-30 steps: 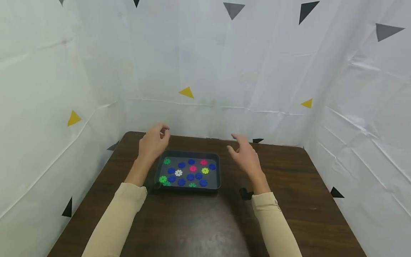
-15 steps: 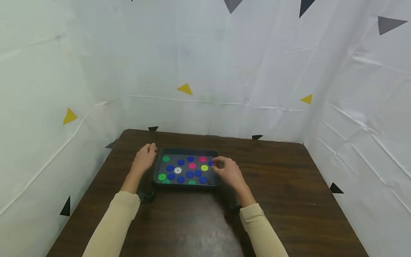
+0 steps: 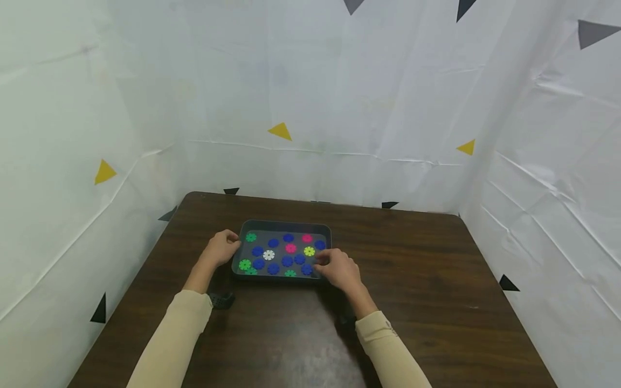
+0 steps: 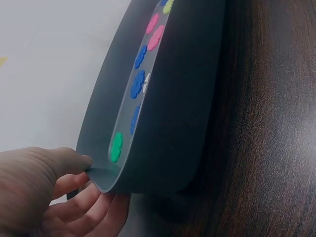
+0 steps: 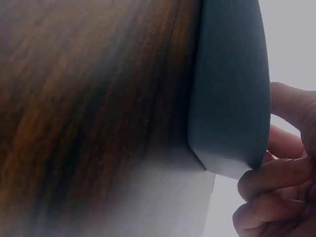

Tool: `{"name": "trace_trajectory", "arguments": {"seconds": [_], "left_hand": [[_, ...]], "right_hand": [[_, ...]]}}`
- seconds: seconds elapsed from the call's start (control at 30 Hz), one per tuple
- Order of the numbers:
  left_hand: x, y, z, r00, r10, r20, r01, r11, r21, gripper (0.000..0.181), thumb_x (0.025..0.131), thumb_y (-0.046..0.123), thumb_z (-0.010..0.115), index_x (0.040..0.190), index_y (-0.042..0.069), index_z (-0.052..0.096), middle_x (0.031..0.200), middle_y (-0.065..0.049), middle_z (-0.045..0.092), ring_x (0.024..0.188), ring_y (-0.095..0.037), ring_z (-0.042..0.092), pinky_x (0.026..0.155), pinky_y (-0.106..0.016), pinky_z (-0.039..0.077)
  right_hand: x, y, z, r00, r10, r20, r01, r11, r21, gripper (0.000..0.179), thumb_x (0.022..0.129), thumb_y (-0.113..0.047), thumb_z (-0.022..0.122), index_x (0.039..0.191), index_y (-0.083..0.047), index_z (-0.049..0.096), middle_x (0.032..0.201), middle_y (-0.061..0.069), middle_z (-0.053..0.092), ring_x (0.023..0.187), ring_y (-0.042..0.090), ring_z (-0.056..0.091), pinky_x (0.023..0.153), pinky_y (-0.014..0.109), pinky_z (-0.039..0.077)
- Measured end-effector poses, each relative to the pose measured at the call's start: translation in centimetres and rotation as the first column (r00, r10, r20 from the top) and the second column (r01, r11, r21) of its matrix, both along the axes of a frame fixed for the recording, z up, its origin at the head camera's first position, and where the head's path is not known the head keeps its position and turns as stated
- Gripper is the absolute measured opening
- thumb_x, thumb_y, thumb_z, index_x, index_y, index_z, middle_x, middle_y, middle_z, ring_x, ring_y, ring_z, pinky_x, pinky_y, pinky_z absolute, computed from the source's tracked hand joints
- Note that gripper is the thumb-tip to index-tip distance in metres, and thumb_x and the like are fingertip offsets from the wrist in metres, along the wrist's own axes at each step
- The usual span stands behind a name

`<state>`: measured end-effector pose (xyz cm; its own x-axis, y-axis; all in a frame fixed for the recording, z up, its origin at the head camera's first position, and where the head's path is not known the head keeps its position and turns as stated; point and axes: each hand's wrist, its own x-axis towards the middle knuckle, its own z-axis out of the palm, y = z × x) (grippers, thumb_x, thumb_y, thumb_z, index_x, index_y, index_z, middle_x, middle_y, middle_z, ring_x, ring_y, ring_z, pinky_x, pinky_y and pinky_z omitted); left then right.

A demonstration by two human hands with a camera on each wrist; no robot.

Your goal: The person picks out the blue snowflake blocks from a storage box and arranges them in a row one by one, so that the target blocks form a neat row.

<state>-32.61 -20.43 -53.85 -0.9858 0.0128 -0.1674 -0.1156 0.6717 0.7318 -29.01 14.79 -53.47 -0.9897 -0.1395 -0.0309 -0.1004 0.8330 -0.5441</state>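
A dark grey rectangular tray [image 3: 286, 225] rests on the table, holding several flower-shaped plastic discs: blue [image 3: 273, 268], green [image 3: 245, 264], pink [image 3: 290, 248], one white [image 3: 269, 255] and one yellow [image 3: 309, 251]. My left hand [image 3: 220, 249] grips the tray's left wall; in the left wrist view the thumb [image 4: 74, 162] lies inside the rim and the fingers curl outside. At the right end, my right hand [image 3: 339, 270] holds the tray's wall. The right wrist view shows the tray's side [image 5: 229, 89] between thumb and curled fingers; the thumb tip is hidden behind it.
Dark wooden table [image 3: 417, 280] with a rounded far left corner. White sheeting [image 3: 330, 97] with printed triangles hangs behind and along both sides. A black wrist device [image 3: 221, 300] sits by the left wrist.
Both hands have come down from above the table to the tray's two ends and taken hold of it. The right hand has moved left and nearer. The discs lie as before.
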Motion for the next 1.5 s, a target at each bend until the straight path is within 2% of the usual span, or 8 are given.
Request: {"name": "trace_trajectory", "arguments": {"seconds": [0.13, 0.3, 0.5, 0.7, 0.97, 1.2, 1.37, 1.5], "left_hand": [[0.3, 0.0, 0.1, 1.0, 0.004, 0.016, -0.004, 1.0, 0.0, 0.041, 0.111, 0.021, 0.054, 0.142, -0.005, 0.055, 0.137, -0.031, 0.064, 0.12, -0.044, 0.067, 0.101, -0.059, 0.056], [0.5, 0.0, 0.2, 0.999, 0.002, 0.033, -0.002, 1.0, 0.013, 0.04, 0.113, 0.022, 0.054, 0.143, -0.004, 0.055, 0.135, -0.03, 0.064, 0.111, -0.038, 0.069, 0.092, -0.052, 0.06], [0.8, -0.3, 0.3, 0.999, 0.009, 0.038, -0.01, 1.0, 0.021, 0.04, 0.113, 0.022, 0.054, 0.143, -0.004, 0.055, 0.132, -0.029, 0.065, 0.107, -0.036, 0.07, 0.088, -0.049, 0.06], [1.0, -0.4, 0.2, 0.999, -0.009, 0.039, 0.008, 1.0, 0.023, 0.04, 0.113, 0.022, 0.054, 0.144, -0.004, 0.055, 0.134, -0.029, 0.064, 0.108, -0.035, 0.068, 0.089, -0.048, 0.06], [1.4, -0.3, 0.0, 0.999, -0.03, 0.043, 0.028, 0.999, 0.027, 0.042, 0.114, 0.023, 0.053, 0.145, -0.005, 0.054, 0.135, -0.029, 0.063, 0.113, -0.038, 0.068, 0.094, -0.052, 0.059], [1.3, -0.6, -0.6, 0.997, -0.043, 0.06, 0.038, 0.996, 0.087, 0.045, 0.115, 0.024, 0.052, 0.148, -0.006, 0.051, 0.134, -0.028, 0.062, 0.117, -0.039, 0.067, 0.097, -0.053, 0.061], [1.0, -0.6, -0.8, 0.997, -0.044, 0.068, 0.039, 0.996, 0.084, 0.046, 0.115, 0.024, 0.052, 0.149, -0.006, 0.051, 0.134, -0.028, 0.061, 0.117, -0.038, 0.067, 0.097, -0.052, 0.061], [1.1, -0.8, -1.0, 0.996, -0.038, 0.081, 0.028, 0.991, 0.13, 0.047, 0.115, 0.025, 0.051, 0.15, -0.007, 0.049, 0.134, -0.028, 0.061, 0.117, -0.038, 0.067, 0.097, -0.05, 0.062]], "right_hand": [[0.3, -0.3, 0.1, 1.0, -0.013, 0.009, 0.012, 0.999, 0.037, 0.034, 0.093, -0.04, 0.085, 0.125, -0.028, 0.081, 0.115, -0.006, 0.081, 0.1, 0.027, 0.076, 0.076, 0.048, 0.057], [0.7, -0.5, 0.3, 0.998, -0.049, -0.036, 0.051, 0.996, 0.076, 0.031, 0.092, -0.041, 0.085, 0.122, -0.032, 0.082, 0.112, -0.008, 0.081, 0.086, 0.022, 0.072, 0.066, 0.041, 0.052], [0.7, -1.5, 0.8, 0.994, 0.035, -0.107, -0.023, 0.993, 0.114, 0.029, 0.095, -0.039, 0.083, 0.122, -0.029, 0.082, 0.115, -0.006, 0.082, 0.083, 0.022, 0.072, 0.063, 0.037, 0.05], [0.8, -2.1, 1.1, 0.994, 0.089, -0.064, -0.077, 0.983, 0.166, 0.028, 0.095, -0.036, 0.084, 0.123, -0.03, 0.082, 0.114, -0.007, 0.082, 0.083, 0.024, 0.072, 0.067, 0.042, 0.053], [1.1, -2.2, 0.7, 0.991, 0.135, 0.012, -0.134, 0.962, 0.24, 0.034, 0.095, -0.036, 0.085, 0.127, -0.029, 0.081, 0.126, -0.002, 0.08, 0.11, 0.033, 0.076, 0.084, 0.054, 0.058], [0.7, -2.0, 0.2, 0.988, 0.151, 0.029, -0.154, 0.958, 0.244, 0.034, 0.094, -0.039, 0.085, 0.126, -0.029, 0.081, 0.121, -0.004, 0.081, 0.107, 0.03, 0.076, 0.079, 0.051, 0.058], [0.6, -2.2, 0.2, 0.991, 0.129, 0.036, -0.134, 0.962, 0.236, 0.034, 0.093, -0.039, 0.086, 0.125, -0.028, 0.081, 0.118, -0.005, 0.082, 0.108, 0.03, 0.076, 0.083, 0.055, 0.057], [0.7, -2.4, 0.2, 0.994, 0.107, 0.037, -0.112, 0.969, 0.219, 0.031, 0.093, -0.038, 0.086, 0.122, -0.027, 0.081, 0.116, -0.005, 0.082, 0.108, 0.03, 0.076, 0.086, 0.057, 0.056]]}}
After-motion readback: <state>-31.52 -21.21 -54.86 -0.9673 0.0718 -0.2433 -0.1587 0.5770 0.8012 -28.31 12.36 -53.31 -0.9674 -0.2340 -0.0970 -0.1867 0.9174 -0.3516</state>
